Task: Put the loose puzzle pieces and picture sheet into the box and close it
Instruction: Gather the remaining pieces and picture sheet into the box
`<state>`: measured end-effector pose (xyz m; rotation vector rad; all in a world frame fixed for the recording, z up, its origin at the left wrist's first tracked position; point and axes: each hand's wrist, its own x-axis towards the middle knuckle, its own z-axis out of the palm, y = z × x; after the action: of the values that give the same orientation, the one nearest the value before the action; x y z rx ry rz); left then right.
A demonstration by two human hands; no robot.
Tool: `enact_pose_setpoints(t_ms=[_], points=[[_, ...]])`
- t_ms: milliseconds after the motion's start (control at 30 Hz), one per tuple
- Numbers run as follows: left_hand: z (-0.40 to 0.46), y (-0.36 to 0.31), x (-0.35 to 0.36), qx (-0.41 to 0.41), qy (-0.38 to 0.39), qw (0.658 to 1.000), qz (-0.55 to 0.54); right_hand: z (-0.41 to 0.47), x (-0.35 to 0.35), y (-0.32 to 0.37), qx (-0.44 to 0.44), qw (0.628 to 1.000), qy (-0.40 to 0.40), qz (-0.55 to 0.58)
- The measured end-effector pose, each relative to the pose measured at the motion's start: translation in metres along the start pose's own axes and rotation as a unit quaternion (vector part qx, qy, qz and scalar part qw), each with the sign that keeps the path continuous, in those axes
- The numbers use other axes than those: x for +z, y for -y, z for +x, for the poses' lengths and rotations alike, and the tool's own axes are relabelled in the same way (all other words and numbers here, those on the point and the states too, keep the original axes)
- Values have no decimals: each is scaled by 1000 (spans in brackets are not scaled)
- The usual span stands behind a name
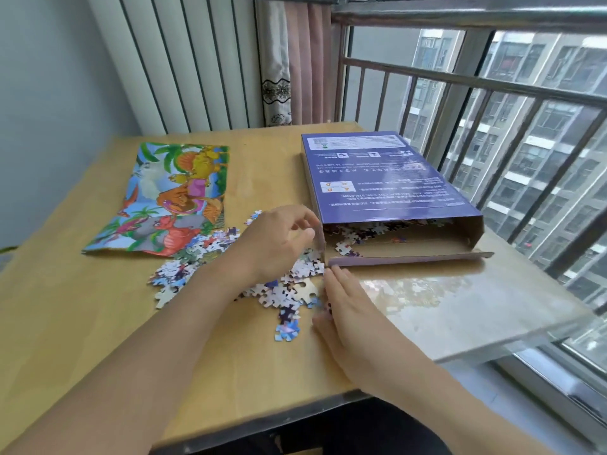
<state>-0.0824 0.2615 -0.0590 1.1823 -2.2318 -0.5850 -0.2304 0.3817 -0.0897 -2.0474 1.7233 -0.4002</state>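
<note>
My left hand (279, 238) pinches the side flap of the open box (387, 188) with curled fingers; my right hand (348, 307) lies flat, fingers straight, against the loose puzzle pieces (279, 287) on the table (98, 323). The picture sheet (170, 198) lies further left.

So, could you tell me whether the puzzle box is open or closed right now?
Open. The purple puzzle box lies flat with its near end flap folded down on the table, and puzzle pieces show inside the mouth.
</note>
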Motion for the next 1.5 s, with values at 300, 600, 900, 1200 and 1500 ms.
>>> enact_pose_setpoints(t_ms=[300,600,900,1200,1500], points=[[-27,116,-73,-167,-187,931,267,32,14,32,-115,990,-75,15],[-33,154,-66,-235,-56,960,142,86,-20,39,-77,983,147,-79],[-40,144,-71,-210,-48,971,100,130,-8,63,-103,985,93,-107],[-38,117,-66,-152,-58,985,66,127,-27,55,-44,965,149,-212],[-38,112,-59,-122,-48,990,55,151,-16,55,-111,979,47,-165]])
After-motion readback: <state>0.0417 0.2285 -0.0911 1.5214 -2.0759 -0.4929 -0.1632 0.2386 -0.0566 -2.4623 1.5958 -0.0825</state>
